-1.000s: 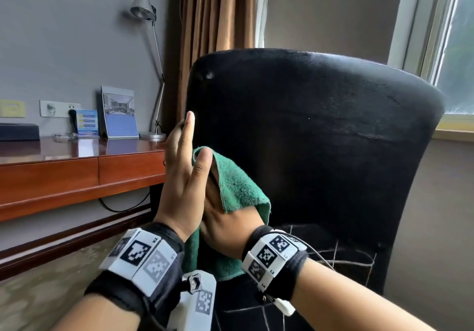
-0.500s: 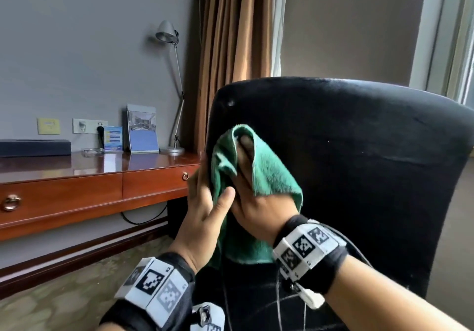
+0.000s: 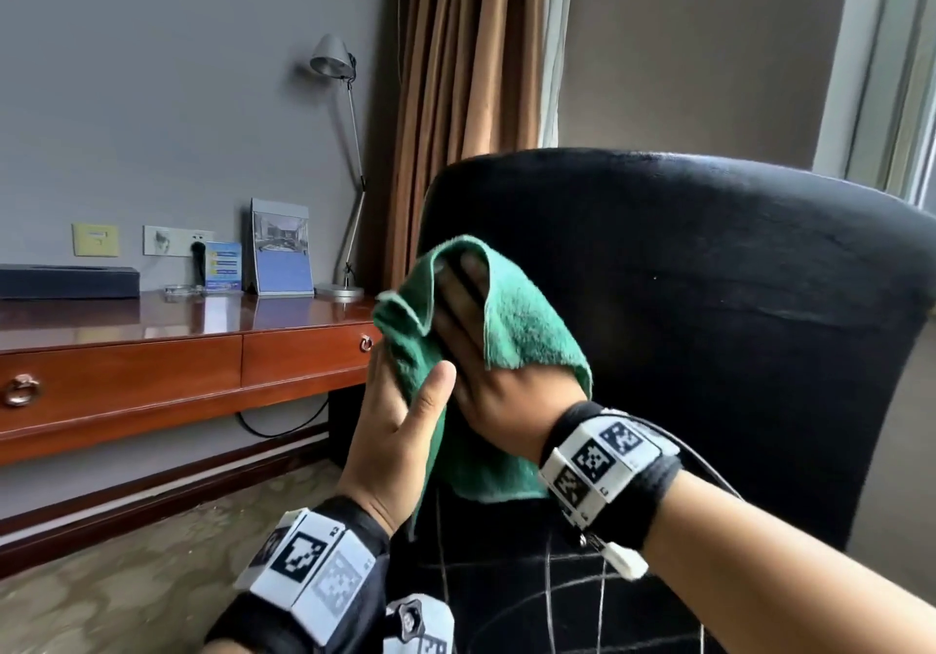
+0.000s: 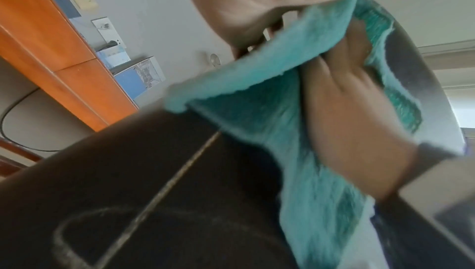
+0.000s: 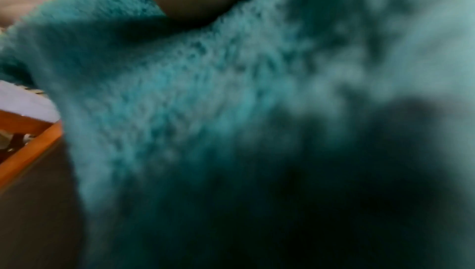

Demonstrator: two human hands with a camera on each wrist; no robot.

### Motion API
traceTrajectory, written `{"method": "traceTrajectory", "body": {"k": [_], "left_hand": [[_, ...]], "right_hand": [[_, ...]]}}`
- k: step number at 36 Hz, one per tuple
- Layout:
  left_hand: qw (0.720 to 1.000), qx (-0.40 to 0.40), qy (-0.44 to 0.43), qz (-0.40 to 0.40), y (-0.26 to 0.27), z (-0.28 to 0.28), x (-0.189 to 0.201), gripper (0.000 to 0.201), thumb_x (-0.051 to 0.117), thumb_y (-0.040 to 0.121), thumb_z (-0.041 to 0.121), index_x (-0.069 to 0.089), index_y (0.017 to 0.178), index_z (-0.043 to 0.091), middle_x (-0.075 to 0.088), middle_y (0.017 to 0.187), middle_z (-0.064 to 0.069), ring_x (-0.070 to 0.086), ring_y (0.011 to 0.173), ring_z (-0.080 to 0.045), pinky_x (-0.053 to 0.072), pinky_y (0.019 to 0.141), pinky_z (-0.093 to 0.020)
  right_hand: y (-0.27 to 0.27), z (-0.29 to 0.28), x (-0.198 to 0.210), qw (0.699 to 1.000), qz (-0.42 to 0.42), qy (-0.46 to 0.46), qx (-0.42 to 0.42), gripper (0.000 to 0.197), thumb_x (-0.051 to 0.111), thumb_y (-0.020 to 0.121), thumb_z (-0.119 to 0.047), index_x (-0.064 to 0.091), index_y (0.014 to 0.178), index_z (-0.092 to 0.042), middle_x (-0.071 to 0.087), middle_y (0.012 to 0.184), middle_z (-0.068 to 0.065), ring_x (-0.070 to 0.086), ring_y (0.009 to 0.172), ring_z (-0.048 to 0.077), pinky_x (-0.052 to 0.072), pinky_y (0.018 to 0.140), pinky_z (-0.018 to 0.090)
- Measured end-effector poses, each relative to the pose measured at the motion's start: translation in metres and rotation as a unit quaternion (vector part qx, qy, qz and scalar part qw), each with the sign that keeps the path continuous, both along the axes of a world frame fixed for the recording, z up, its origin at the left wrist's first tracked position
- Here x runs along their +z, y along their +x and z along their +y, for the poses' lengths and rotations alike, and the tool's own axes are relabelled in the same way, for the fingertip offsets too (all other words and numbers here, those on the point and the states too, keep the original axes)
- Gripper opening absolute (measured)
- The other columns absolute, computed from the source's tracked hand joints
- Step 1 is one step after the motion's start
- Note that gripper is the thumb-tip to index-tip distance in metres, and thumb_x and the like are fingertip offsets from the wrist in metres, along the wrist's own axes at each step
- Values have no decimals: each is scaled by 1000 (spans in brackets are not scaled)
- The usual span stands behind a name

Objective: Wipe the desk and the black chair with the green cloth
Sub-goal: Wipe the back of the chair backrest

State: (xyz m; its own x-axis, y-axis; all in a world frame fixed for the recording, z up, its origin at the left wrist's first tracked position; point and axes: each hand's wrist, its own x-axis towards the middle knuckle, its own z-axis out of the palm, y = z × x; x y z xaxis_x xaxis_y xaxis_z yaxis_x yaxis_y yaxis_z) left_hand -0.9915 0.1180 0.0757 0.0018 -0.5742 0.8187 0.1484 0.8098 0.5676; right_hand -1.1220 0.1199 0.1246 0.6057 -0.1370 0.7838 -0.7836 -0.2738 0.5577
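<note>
The black chair (image 3: 709, 298) stands before me with its tall backrest facing me. The green cloth (image 3: 527, 334) is draped over my right hand (image 3: 486, 400), whose straight fingers point up inside a fold, near the backrest's left edge. My left hand (image 3: 400, 400) pinches the cloth's left edge between thumb and fingers. In the left wrist view the cloth (image 4: 257, 82) wraps round the right hand (image 4: 342, 111) above the chair seat (image 4: 128, 172). Blurred cloth (image 5: 180, 100) fills the right wrist view. The wooden desk (image 3: 152, 364) runs along the wall at left.
On the desk stand a lamp (image 3: 339, 167), a framed card (image 3: 281, 248), a small blue sign (image 3: 223, 266) and a dark box (image 3: 66, 281). A cable (image 3: 283, 425) hangs under the desk. Brown curtains (image 3: 466, 96) hang behind the chair. Patterned carpet (image 3: 126, 577) lies below.
Both hands rose with the cloth along the backrest's left side. My left hand went from straight raised fingers beside the cloth to pinching its edge. The cloth now folds over my right fingers.
</note>
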Motion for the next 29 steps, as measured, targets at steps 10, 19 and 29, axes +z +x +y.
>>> {"method": "traceTrajectory", "body": {"k": [10,19,29], "left_hand": [[998,42,46,-8,2,-2,1,38,33,97,50,25,135,45,25,137,39,20,130,23,18,104,0],[974,88,169,-124,-4,-6,-9,62,34,99,36,2,151,29,12,155,14,12,140,0,11,107,-14],[975,94,167,-116,-6,-17,-16,61,37,97,44,3,147,40,14,156,9,12,142,-6,13,116,-30]], "right_hand": [[-18,-10,-66,995,76,63,-33,55,43,95,-27,28,141,-1,18,154,17,8,146,34,3,120,43],[-45,-8,-100,980,169,84,-70,49,38,99,-27,38,142,-3,23,152,15,10,146,33,8,120,44],[-72,2,-37,999,15,14,-48,52,40,98,-29,36,143,-5,27,151,15,21,142,34,14,119,43]]}}
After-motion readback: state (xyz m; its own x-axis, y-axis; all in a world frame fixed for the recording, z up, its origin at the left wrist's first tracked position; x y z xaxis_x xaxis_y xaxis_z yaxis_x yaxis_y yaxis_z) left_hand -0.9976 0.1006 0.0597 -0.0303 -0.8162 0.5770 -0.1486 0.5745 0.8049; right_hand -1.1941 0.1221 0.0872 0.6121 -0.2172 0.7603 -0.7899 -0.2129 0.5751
